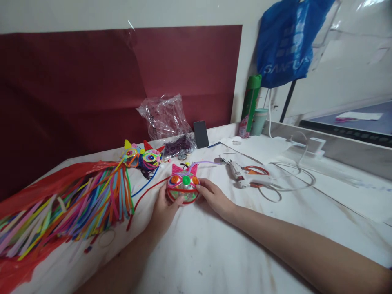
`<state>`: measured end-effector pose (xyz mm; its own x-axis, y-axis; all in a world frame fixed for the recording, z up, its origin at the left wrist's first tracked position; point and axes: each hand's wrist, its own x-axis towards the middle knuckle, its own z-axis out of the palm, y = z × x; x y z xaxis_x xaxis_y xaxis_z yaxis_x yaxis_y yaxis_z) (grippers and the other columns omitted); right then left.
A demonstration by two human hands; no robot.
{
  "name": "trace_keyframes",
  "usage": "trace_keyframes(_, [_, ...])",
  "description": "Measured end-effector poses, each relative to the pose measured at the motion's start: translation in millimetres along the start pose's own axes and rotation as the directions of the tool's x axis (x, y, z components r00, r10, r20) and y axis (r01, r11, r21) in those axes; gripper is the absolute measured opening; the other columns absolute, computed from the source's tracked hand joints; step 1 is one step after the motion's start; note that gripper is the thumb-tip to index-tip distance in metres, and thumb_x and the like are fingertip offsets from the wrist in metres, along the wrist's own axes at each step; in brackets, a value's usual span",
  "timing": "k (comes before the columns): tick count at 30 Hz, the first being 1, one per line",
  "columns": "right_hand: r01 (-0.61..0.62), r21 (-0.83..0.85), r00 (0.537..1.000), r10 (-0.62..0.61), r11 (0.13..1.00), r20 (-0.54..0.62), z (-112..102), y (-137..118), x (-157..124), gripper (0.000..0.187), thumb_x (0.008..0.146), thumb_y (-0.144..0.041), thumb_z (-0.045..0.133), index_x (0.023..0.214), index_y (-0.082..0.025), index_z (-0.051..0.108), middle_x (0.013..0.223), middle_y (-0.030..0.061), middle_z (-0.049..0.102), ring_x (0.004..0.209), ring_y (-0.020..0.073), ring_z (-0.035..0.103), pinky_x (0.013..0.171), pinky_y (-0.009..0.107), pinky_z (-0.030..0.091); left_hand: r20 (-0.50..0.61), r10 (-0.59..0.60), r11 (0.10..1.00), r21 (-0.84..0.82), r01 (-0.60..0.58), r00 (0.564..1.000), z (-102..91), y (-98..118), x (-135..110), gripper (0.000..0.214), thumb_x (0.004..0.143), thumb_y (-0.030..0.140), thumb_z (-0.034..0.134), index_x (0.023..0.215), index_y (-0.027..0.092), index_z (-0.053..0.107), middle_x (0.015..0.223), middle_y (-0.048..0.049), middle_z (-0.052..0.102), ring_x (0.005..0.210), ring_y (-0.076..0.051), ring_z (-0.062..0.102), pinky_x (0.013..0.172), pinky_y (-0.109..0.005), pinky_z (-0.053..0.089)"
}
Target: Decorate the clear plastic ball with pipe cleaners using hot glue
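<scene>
A white, smudged table [214, 253] is carrying all items and is filling the lower view. A large dark red paper sheet [92, 81] is covering the wall behind it. A blue plastic bag [284, 41] is hanging at upper right. A spread of multicoloured thin craft strips [76, 204] is lying on red plastic at the table's left side.

A crumpled clear plastic bag [165, 116] is sitting against the wall, with a black phone [201, 134] leaning just beside it. A white glue gun [248, 177] is lying right of centre, its cable looping nearby. Two finished colourful cat-face ornaments [142, 157] are resting at the head of the strips.

The left hand [163, 212] is cupping the left edge of a small round red-rimmed cat-face ornament with pink ears and orange and green buttons [183, 188], fingers curled onto it. The right hand [214, 198] is pressing its fingers, held together, against the right edge. The ornament is sitting on the table at centre, between both hands.
</scene>
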<state>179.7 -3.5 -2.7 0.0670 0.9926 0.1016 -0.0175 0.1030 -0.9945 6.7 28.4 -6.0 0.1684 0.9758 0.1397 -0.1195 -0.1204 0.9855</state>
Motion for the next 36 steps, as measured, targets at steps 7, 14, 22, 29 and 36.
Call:
trace_keyframes(7, [0.05, -0.042, 0.998, -0.049, 0.998, 0.028, -0.6, 1.2, -0.3, 0.042, 0.081, -0.045, 0.06, 0.111, -0.016, 0.057, 0.103, 0.0084, 0.066, 0.086, 0.0201, 0.061, 0.07, 0.032, 0.051, 0.04, 0.06, 0.997, 0.036, -0.061, 0.997, -1.8, -4.9, 0.1, 0.073, 0.067, 0.034, 0.073, 0.132, 0.019, 0.042, 0.132, -0.0142, 0.058, 0.115, -0.027, 0.06, 0.093, -0.039, 0.051])
trace_keyframes(14, [0.072, -0.067, 0.997, -0.069, 0.995, 0.039, -1.4, 5.2, -0.2, 0.051, 0.081, -0.049, 0.06, 0.116, -0.013, 0.055, 0.11, 0.0126, 0.066, 0.092, 0.0231, 0.062, 0.077, 0.036, 0.051, 0.004, 0.101, 0.99, 0.094, -0.101, 0.995, -3.4, -10.2, -1.4, 0.074, 0.068, 0.032, 0.074, 0.133, 0.019, 0.043, 0.133, -0.0156, 0.056, 0.119, -0.028, 0.057, 0.098, -0.042, 0.048])
trace_keyframes(22, [0.065, -0.071, 0.997, -0.062, 0.995, 0.05, -2.0, 9.9, -1.2, 0.053, 0.08, -0.054, 0.061, 0.116, -0.015, 0.057, 0.11, 0.0111, 0.067, 0.095, 0.0251, 0.062, 0.078, 0.036, 0.051, 0.002, 0.172, 0.981, 0.086, -0.172, 0.985, -4.4, -15.7, -3.9, 0.068, 0.067, 0.028, 0.075, 0.13, 0.02, 0.048, 0.129, -0.0135, 0.06, 0.118, -0.027, 0.058, 0.1, -0.042, 0.046])
trace_keyframes(29, [0.066, -0.084, 0.997, -0.062, 0.994, 0.044, -0.6, 7.8, -1.1, 0.051, 0.08, -0.055, 0.06, 0.112, -0.016, 0.059, 0.108, 0.0108, 0.069, 0.096, 0.0261, 0.063, 0.082, 0.037, 0.05, 0.002, 0.141, 0.989, 0.038, -0.141, 0.99, -3.2, -14.3, -4.0, 0.065, 0.069, 0.03, 0.074, 0.128, 0.02, 0.05, 0.126, -0.0129, 0.062, 0.115, -0.027, 0.059, 0.097, -0.042, 0.048])
trace_keyframes(36, [0.106, -0.165, 0.994, -0.104, 0.981, 0.02, 2.0, 3.4, -3.4, 0.048, 0.08, -0.051, 0.061, 0.112, -0.015, 0.059, 0.109, 0.0106, 0.068, 0.095, 0.0248, 0.064, 0.082, 0.036, 0.052, -0.02, 0.111, 0.992, 0.071, -0.109, 0.994, -3.3, -11.9, -3.2, 0.068, 0.066, 0.031, 0.076, 0.128, 0.019, 0.05, 0.122, -0.0132, 0.064, 0.11, -0.028, 0.062, 0.093, -0.042, 0.05])
